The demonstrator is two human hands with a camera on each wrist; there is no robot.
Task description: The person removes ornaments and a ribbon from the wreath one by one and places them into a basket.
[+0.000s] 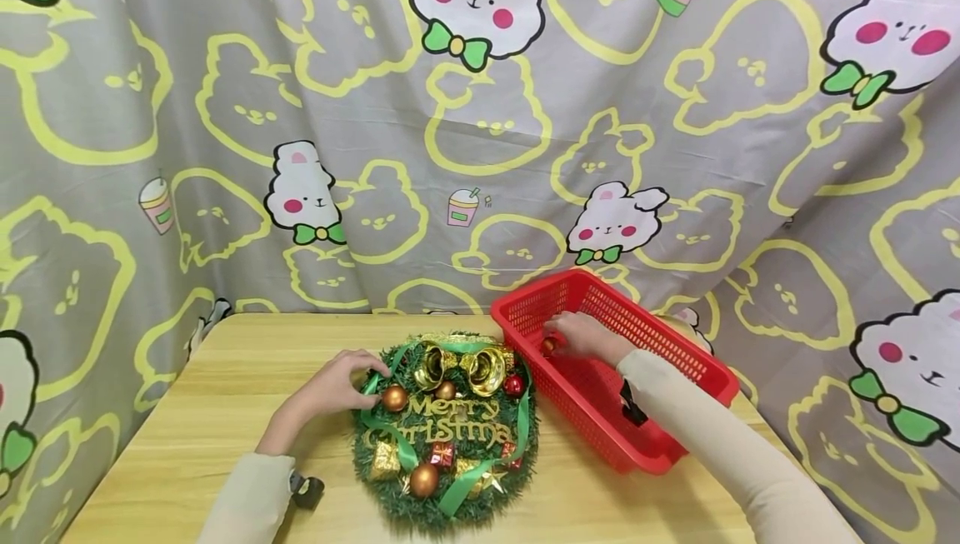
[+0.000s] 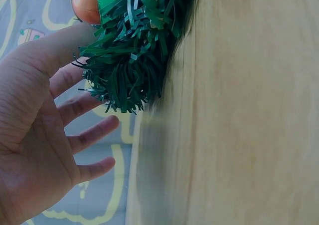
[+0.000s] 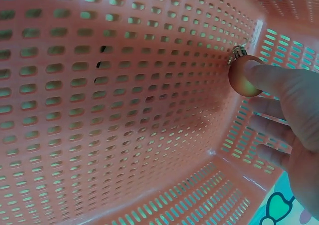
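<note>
A green tinsel Christmas wreath (image 1: pixel 487 511) lies on the wooden table, with gold bells (image 1: pixel 483 371), copper baubles (image 1: pixel 424 480), small gift boxes, green ribbon and gold "Merry Christmas" lettering. At its left edge my left hand (image 1: pixel 341 384) touches the tinsel, its fingers spread and fairly straight in the left wrist view. Inside the red plastic basket (image 1: pixel 637 319), near its far left end, my right hand (image 1: pixel 581 334) pinches a copper bauble (image 3: pixel 245 79) between thumb and fingers. The bauble's silver cap and hanging loop point away from the palm.
The basket stands at an angle right of the wreath, at the table's right side. A grey curtain (image 1: pixel 495 186) with cartoon figures hangs behind and around the wooden table (image 1: pixel 195 394). Each wrist wears a dark strap.
</note>
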